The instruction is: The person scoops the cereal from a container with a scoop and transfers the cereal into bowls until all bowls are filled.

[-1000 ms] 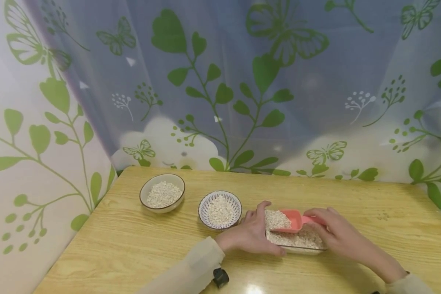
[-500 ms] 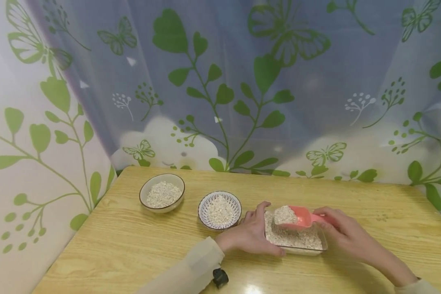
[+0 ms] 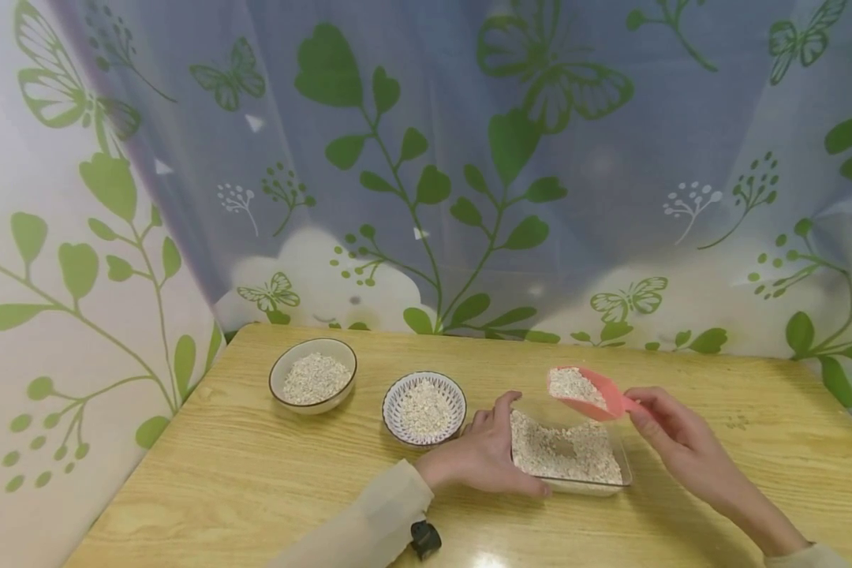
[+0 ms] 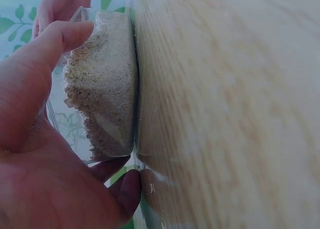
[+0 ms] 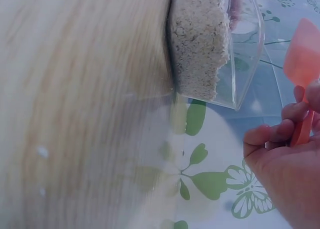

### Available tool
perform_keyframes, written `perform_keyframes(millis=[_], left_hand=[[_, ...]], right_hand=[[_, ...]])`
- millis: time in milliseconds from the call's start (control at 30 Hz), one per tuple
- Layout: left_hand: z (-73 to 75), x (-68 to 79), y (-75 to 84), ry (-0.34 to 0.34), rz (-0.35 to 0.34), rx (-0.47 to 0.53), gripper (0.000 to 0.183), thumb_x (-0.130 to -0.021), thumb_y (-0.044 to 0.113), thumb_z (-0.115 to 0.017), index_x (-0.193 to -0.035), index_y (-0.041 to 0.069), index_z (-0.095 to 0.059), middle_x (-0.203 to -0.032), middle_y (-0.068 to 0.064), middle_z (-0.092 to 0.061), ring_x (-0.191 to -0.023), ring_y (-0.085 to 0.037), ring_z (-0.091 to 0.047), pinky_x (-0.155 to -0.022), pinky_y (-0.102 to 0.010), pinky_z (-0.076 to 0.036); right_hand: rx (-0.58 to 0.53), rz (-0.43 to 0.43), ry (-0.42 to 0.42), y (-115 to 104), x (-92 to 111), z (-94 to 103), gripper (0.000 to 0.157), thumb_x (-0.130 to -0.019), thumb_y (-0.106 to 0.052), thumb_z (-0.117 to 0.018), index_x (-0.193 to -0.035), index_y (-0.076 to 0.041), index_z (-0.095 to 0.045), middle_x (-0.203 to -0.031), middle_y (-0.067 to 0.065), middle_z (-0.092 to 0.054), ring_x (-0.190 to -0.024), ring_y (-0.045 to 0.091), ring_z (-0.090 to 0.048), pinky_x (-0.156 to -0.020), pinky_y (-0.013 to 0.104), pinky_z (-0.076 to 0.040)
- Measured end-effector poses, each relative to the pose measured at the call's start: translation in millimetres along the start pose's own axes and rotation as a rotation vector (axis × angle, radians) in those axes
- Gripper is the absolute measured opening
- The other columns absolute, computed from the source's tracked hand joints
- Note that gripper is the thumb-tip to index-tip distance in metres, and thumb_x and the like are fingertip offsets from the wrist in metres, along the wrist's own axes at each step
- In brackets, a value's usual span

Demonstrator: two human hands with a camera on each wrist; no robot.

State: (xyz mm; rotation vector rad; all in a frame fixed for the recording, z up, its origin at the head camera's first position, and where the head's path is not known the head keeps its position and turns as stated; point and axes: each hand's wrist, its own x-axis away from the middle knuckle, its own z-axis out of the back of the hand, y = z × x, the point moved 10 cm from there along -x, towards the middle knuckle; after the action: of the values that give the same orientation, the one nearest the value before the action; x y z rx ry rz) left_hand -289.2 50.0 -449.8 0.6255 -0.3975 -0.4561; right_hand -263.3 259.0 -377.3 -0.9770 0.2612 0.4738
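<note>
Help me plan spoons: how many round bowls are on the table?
2: the cream bowl at back left on the table, and the patterned bowl between it and the left hand. None appears hidden.

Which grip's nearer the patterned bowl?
Left: left grip is close beside the patterned bowl, holding the clear container; right grip is beyond the container, holding the pink scoop.

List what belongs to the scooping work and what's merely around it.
In the job:
pink scoop of flakes, in the right hand
clear container, gripped by the left hand
likely, patterned bowl and plain bowl, holding flakes

Just around:
printed backdrop
black wrist device
</note>
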Motion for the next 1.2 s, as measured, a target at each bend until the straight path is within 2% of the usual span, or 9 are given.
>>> perform_keyframes(millis=[100, 233, 367, 467, 633, 867, 1033, 1200], left_hand=[[0.2, 0.8, 1.3, 0.003, -0.006, -0.001, 0.134, -0.07, 0.066, -0.084, -0.164, 0.029, 0.004, -0.158, -0.016, -0.039, -0.143, -0.028, -0.04, -0.111, -0.054, -0.045], [1.7, 5.7, 7.0, -0.012, -0.032, 0.024, 0.134, -0.075, 0.063, -0.082, -0.164, 0.028, 0.011, -0.167, -0.016, -0.023, -0.153, -0.033, -0.027, -0.119, -0.058, -0.036], [12.1, 14.3, 15.2, 0.005, -0.075, 0.031, 0.127, -0.079, 0.064, -0.078, -0.164, 0.028, 0.01, -0.17, -0.014, -0.015, -0.155, -0.034, -0.023, -0.119, -0.057, -0.038], [25.5, 22.3, 20.1, 0.034, -0.108, 0.041, 0.118, -0.084, 0.063, -0.074, -0.165, 0.028, 0.004, -0.169, -0.012, -0.018, -0.153, -0.031, -0.028, -0.117, -0.055, -0.041], [50.1, 35.5, 19.3, 0.099, -0.158, 0.069, 0.105, -0.089, 0.058, -0.072, -0.165, 0.029, -0.007, -0.166, -0.008, -0.029, -0.15, -0.027, -0.036, -0.119, -0.053, -0.04], [82.6, 48.1, -5.3, 0.195, -0.185, 0.104, 0.095, -0.091, 0.052, -0.072, -0.164, 0.026, -0.017, -0.161, -0.006, -0.038, -0.145, -0.028, -0.042, -0.116, -0.052, -0.042], [107.4, 56.8, -28.3, 0.301, -0.201, 0.156, 0.091, -0.089, 0.046, -0.075, -0.162, 0.022, -0.026, -0.157, -0.008, -0.043, -0.142, -0.03, -0.046, -0.115, -0.049, -0.044], [121.1, 65.6, -53.8, 0.378, -0.151, 0.126, 0.088, -0.088, 0.045, -0.077, -0.159, 0.018, -0.033, -0.156, -0.012, -0.045, -0.143, -0.035, -0.045, -0.116, -0.057, -0.041]], right_hand=[[0.0, -0.017, 0.015, -0.1, 0.1, 2.5, 0.022, -0.105, 0.001, -0.048, -0.125, 0.002, -0.059, -0.104, -0.017, -0.068, -0.086, -0.001, -0.059, -0.069, 0.02, -0.049], [-0.007, -0.029, 0.017, 0.4, 0.5, 3.2, 0.022, -0.106, 0.001, -0.048, -0.125, 0.003, -0.058, -0.103, -0.02, -0.067, -0.084, 0.0, -0.058, -0.066, 0.022, -0.047], [-0.023, -0.04, 0.012, 1.0, 0.4, 2.2, 0.021, -0.105, 0.0, -0.049, -0.125, 0.002, -0.059, -0.102, -0.021, -0.067, -0.08, 0.003, -0.057, -0.061, 0.027, -0.046], [-0.036, -0.05, 0.007, 1.4, -0.1, 1.5, 0.021, -0.105, 0.0, -0.05, -0.125, 0.001, -0.059, -0.102, -0.02, -0.066, -0.079, 0.004, -0.057, -0.06, 0.028, -0.045], [-0.03, -0.068, -0.001, 0.8, -1.6, 0.6, 0.022, -0.106, -0.002, -0.05, -0.126, 0.0, -0.06, -0.103, -0.019, -0.066, -0.081, 0.001, -0.058, -0.062, 0.026, -0.048], [-0.062, -0.097, -0.032, -2.1, -4.5, -3.2, 0.023, -0.106, -0.003, -0.051, -0.128, -0.001, -0.058, -0.104, -0.017, -0.067, -0.087, 0.0, -0.063, -0.07, 0.019, -0.054], [-0.079, -0.065, -0.024, -9.9, -8.6, -4.5, 0.025, -0.104, 0.0, -0.053, -0.129, 0.0, -0.058, -0.103, -0.015, -0.068, -0.088, 0.0, -0.065, -0.073, 0.017, -0.055], [-0.079, -0.031, -0.015, -18.0, -12.5, -7.4, 0.025, -0.103, 0.003, -0.054, -0.127, 0.002, -0.058, -0.1, -0.015, -0.069, -0.087, -0.001, -0.066, -0.071, 0.018, -0.055]])
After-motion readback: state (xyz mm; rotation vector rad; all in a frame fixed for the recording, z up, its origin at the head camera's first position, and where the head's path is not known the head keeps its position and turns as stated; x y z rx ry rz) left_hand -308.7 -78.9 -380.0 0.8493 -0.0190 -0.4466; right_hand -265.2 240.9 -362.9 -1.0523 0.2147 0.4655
